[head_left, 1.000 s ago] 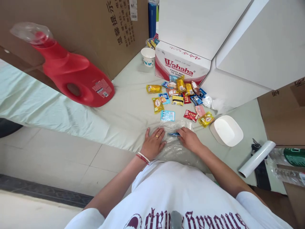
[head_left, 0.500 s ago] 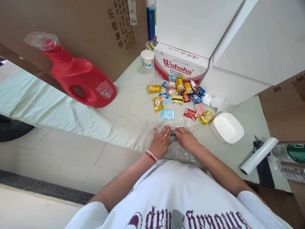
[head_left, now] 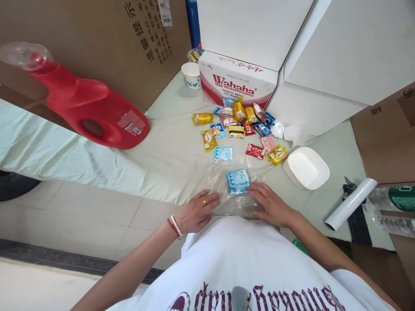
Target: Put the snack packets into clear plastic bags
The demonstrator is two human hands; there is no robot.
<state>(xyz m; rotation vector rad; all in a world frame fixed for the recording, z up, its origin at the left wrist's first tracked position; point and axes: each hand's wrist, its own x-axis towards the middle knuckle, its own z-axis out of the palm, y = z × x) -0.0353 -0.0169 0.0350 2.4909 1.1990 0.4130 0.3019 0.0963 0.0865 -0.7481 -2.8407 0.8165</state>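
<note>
Light-blue packets lay on crumpled clear plastic.
The left hand was loosely spread by the plastic's left side; the right hand, also spread, had its fingertips just beside the packets. A white bowl showed its inner floor; behind a paper cup, a small tub held yellow-wrapped pieces.

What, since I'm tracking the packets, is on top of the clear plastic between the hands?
Light-blue packaging lies on the clear plastic; whether one packet or several is unclear. The plastic directly beneath it is covered, so anything under there cannot be seen.
</note>
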